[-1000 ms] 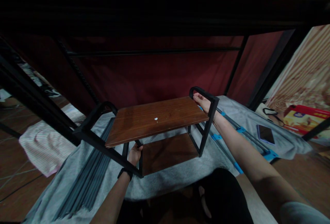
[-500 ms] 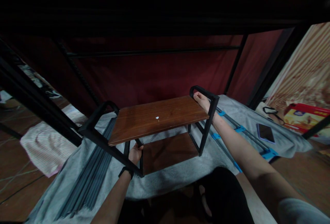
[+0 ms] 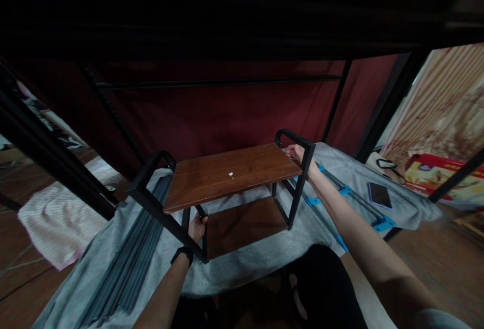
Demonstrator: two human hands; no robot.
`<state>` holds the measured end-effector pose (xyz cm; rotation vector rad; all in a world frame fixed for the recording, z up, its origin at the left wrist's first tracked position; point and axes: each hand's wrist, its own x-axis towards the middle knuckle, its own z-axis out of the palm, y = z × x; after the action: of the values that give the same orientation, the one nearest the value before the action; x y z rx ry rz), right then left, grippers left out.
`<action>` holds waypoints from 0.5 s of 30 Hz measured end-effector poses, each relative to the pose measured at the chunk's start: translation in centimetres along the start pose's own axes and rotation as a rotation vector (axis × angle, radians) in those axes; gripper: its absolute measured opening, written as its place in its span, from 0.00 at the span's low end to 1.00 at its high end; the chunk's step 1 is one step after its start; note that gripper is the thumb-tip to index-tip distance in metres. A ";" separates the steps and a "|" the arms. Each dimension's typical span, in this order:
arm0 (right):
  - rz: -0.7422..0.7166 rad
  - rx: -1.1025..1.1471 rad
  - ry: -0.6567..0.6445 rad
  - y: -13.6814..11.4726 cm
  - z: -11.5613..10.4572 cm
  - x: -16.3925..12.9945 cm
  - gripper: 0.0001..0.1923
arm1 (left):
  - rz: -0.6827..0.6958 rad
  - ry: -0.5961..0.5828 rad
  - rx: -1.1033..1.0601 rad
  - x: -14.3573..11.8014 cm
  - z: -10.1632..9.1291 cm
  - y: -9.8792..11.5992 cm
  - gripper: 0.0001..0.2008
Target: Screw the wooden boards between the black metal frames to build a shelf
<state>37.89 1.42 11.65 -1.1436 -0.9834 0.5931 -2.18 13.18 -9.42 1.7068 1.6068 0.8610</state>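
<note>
A small two-tier shelf rack has a brown wooden upper board [image 3: 230, 175], a lower board [image 3: 245, 230] and black metal side frames. It stands on a grey cloth [image 3: 242, 273]. Low on its left side, under the upper board, my left hand [image 3: 197, 228] is closed round a black bar of the frame; some fingers are hidden. My right hand [image 3: 297, 153] reaches through the right side frame [image 3: 300, 187], beside the board's far right corner. Its fingers stretch loosely to the left, and nothing shows in them.
Several dark grey tubes [image 3: 132, 253] lie on the cloth at left. Rods with blue connectors [image 3: 346, 190] and a phone [image 3: 379, 195] lie at right. A red and yellow box [image 3: 442, 172] sits further right. Black metal posts [image 3: 389, 107] and a dark overhead frame surround the space.
My right hand has loosened from the right handle and dropped slightly, its fingers now straighter. My left hand stays at the left frame. The view has shifted slightly.
</note>
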 end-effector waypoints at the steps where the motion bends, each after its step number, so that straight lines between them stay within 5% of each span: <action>1: 0.034 0.035 0.069 0.1 -0.8 -1.4 0.22 | -0.012 0.002 -0.028 0.0 0.0 0.1 0.05; 3: 0.034 0.092 0.130 -0.1 -2.5 -4.3 0.21 | -0.036 -0.004 -0.108 -0.1 -0.2 0.3 0.03; 7: -0.038 0.115 0.040 -1.2 -4.3 -8.3 0.18 | -0.036 -0.036 -0.216 -0.4 -1.2 0.6 0.06; 11: -0.057 0.042 0.042 -1.6 -4.2 -9.1 0.16 | -0.052 0.069 -0.499 -2.4 -4.3 2.2 0.17; 15: -0.088 -0.009 0.030 -0.7 -3.7 -8.5 0.15 | 0.010 0.197 -0.854 -6.5 -8.1 6.6 0.16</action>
<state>37.05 -7.49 9.16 -1.1089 -1.0060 0.4997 -5.16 6.38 0.43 1.0369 1.0775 1.4827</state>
